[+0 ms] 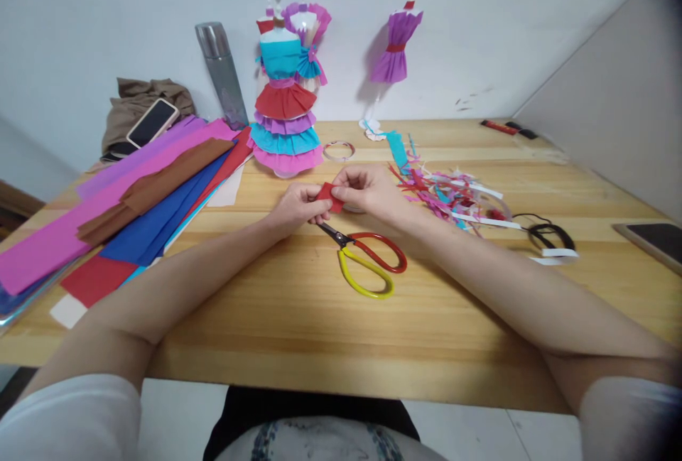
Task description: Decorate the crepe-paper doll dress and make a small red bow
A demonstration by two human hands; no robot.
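Got left hand and right hand both up near the middle of the frame, each pinched on the same little red paper piece. Just off to frame right from the left hand, just off to frame left from the right one, basically sandwiched in between. Can't call either hand nearer, since touching on both sides. Can't really pin down a long axis either, because of fingertips over some of the edges; seems roughly squarish from the bit showing, and slightly tilted.

As for looks: plain solid red, kinda matte, with fairly straight edges. Maybe folded over, but too small to tell. Pretty close in colour to the red sheet at lower left of the frame.

Also worth noting: scissors on the wooden table just below, with blades angled to upper left, right by the left hand (can't tell if touching), and red and yellow handles toward lower right.
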